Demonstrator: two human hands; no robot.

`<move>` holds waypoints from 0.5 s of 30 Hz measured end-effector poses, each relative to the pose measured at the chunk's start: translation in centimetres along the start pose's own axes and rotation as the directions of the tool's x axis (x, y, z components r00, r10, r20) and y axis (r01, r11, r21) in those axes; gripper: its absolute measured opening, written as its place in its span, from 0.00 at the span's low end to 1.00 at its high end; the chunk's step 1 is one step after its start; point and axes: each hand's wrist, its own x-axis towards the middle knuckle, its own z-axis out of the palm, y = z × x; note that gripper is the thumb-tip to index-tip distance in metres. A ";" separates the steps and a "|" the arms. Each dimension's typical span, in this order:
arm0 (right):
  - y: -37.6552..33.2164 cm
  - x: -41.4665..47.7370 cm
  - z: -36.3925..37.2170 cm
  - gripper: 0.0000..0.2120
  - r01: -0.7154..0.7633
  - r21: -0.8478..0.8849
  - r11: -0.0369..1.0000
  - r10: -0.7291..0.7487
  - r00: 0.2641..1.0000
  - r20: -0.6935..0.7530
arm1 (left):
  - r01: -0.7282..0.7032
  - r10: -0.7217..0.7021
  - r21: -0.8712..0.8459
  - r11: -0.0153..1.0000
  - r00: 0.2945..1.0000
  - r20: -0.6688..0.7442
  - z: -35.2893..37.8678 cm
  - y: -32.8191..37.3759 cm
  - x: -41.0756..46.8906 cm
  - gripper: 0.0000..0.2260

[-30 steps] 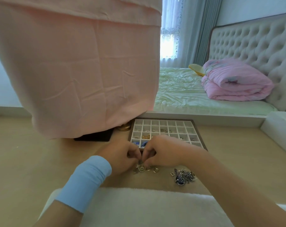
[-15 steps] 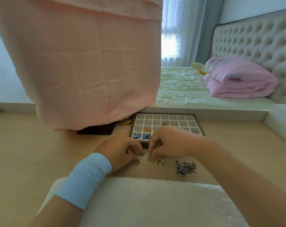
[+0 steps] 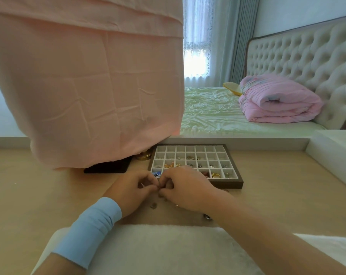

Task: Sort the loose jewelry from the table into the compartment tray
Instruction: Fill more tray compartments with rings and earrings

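Head view: left hand (image 3: 132, 188) and right hand (image 3: 186, 188) meet before the tray (image 3: 238, 180), fingers (image 3: 148, 187) curled, pinching a tiny piece (image 3: 159, 187), perhaps a ring; right hand hides most loose jewelry (image 3: 153, 205) on the table (image 3: 49, 195).

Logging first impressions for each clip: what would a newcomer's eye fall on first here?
A big pink cloth hanging over the upper left, its hem down at the table, dominates the view. Below it, at centre, the left hand and right hand meet fingertip to fingertip, pinching a small jewelry piece at the near edge of the compartment tray. A folded pink quilt lies on the bed at the right.
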 end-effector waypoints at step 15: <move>2.5 2.3 -5.6 0.06 0.110 0.294 0.950 0.007 0.929 -0.371 | 0.103 -0.170 -0.518 0.849 0.982 -0.083 -2.3 5.5 5.5 0.03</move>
